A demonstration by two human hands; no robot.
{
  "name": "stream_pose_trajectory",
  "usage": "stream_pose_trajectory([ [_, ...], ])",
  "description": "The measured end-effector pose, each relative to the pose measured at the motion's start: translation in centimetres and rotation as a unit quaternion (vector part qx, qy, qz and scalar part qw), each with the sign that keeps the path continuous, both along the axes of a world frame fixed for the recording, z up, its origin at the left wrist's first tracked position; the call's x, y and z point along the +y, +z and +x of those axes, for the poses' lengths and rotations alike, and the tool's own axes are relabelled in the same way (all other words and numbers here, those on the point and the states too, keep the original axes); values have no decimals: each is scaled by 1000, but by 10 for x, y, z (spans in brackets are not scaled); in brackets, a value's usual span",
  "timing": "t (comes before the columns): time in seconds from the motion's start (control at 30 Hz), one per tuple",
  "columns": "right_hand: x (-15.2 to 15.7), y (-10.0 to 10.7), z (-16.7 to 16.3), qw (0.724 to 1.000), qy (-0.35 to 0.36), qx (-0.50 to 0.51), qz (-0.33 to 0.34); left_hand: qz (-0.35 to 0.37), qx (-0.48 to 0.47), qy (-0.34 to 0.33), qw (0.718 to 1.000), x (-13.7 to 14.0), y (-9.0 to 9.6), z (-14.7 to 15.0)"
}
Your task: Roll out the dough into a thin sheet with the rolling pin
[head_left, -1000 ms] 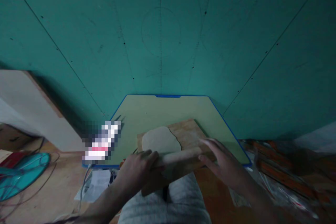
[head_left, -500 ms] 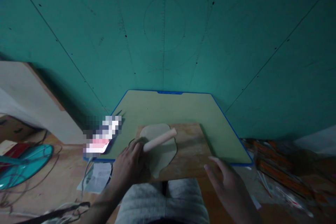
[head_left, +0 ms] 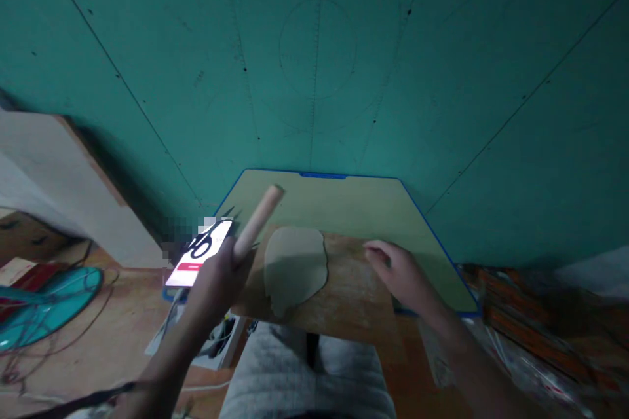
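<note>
My left hand (head_left: pixel 228 275) is closed around the lower end of a pale wooden rolling pin (head_left: pixel 259 217). It holds the pin raised and tilted, left of a flat, pale rolled-out sheet (head_left: pixel 296 267). Whether the sheet is dough or clay I cannot tell. The sheet lies on the left part of a wooden board (head_left: pixel 354 288), with a ragged lower edge. Over the board's right side is my right hand (head_left: pixel 393 268), its fingers curled and tips pinched together. Anything between those fingertips is too small to make out.
Beneath the board is a pale green, blue-edged table (head_left: pixel 354 203) against a green wall (head_left: pixel 314 65). At its left, black scissors (head_left: pixel 201 245) overlap a lit phone (head_left: pixel 189 268). Boxes, cables and a turquoise round object (head_left: pixel 73 301) lie on the floor leftward, clutter (head_left: pixel 531 340) rightward.
My left hand has lifted the rolling pin off the sheet and swung it up to the left. My right hand has moved up over the board, its fingers drawn together.
</note>
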State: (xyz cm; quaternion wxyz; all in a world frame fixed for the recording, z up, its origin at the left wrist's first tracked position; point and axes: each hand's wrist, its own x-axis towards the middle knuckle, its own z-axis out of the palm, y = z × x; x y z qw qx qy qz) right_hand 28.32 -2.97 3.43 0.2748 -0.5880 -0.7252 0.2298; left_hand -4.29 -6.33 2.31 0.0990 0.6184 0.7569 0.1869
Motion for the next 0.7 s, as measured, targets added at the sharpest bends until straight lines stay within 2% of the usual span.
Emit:
stream_pose_trajectory([
  [0.07, 41, -3, -34, 996, 61, -58, 12, -7, -51, 33, 998, -29, -15, -17],
  [0.13, 71, -9, -69, 988, 84, -131, 3, -57, -32, 34, 997, -54, -32, -25],
  [0.2, 86, -15, -95, 985, 88, -146, -7, -104, -3, 8, 995, -67, -44, -23],
  [0.27, 89, -19, -106, 985, 90, -148, -16, -128, 24, -23, 991, -70, -47, -16],
  [0.43, 83, -17, -95, 988, 70, -139, -18, -180, 103, -56, 977, -51, -26, -11],
  [0.5, 85, -13, -89, 990, 59, -126, -23, -169, 134, -64, 974, -39, -17, -18],
  [0.6, 92, -11, -85, 994, 39, -94, -46, -138, 158, -36, 977, -18, -6, -26],
  [0.7, 94, -12, -79, 996, 29, -46, -76, -106, 143, -21, 984, 3, 2, -25],
])
